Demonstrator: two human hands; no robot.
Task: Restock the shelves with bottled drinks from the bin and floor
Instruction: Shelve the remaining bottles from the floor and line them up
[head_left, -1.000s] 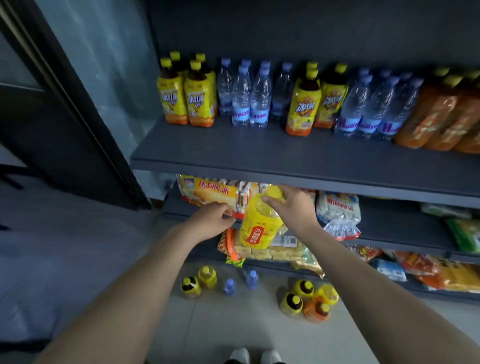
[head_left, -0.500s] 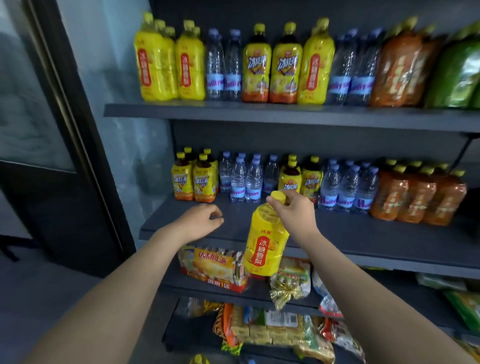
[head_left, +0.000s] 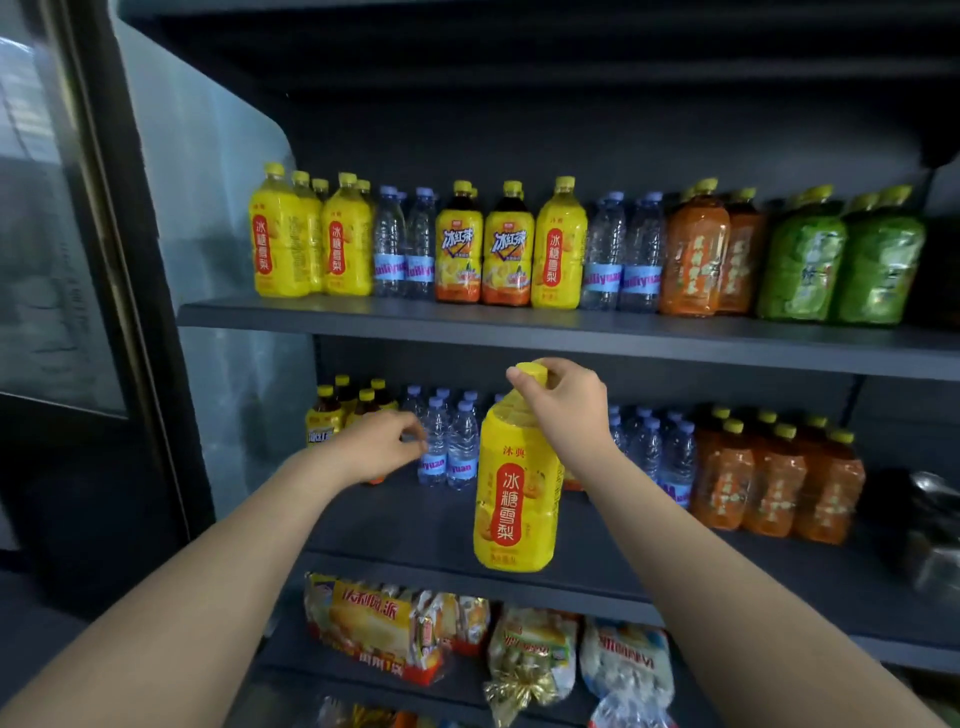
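**Shelving unit, dark grey.** Three boards are in view, with a glass door (head_left: 52, 234) standing at its left side.

**Upper shelf** (head_left: 519, 332). One line of large bottles runs left to right along the board:
- yellow pear drinks (head_left: 280, 249)
- water bottles (head_left: 405, 249)
- iced teas (head_left: 483, 254)
- one lone yellow bottle (head_left: 558, 249)
- more water
- orange drinks (head_left: 711, 254)
- green drinks (head_left: 841, 265) at the right end

The row reads as nearly full.

**Middle shelf** (head_left: 405, 525). Small iced teas (head_left: 324, 415) stand at the left end, small waters (head_left: 449, 441) beside them, and small orange drinks (head_left: 774, 473) toward the right. All are set well back, and the front strip is bare.

**Lower shelf.** It holds snack packets (head_left: 374, 629) and no drinks.

**Held bottle** (head_left: 517, 499). This is a large yellow pear drink hanging upright in the air at the front edge of the middle shelf. It rests on nothing.

**Right hand** (head_left: 566, 405). It grips the held bottle from above, with fingers and thumb curled round the neck and cap (head_left: 531, 371).

**Left hand** (head_left: 379, 447). It is raised before the small waters with fingers loosely curled, and nothing is seen in it. Whether it touches a bottle cannot be told.

**Status.** Restocking looks well advanced, and this bottle is not yet placed. It likely belongs with its kind on the upper shelf. The bin and floor are out of view, so the remaining stock is unknown.
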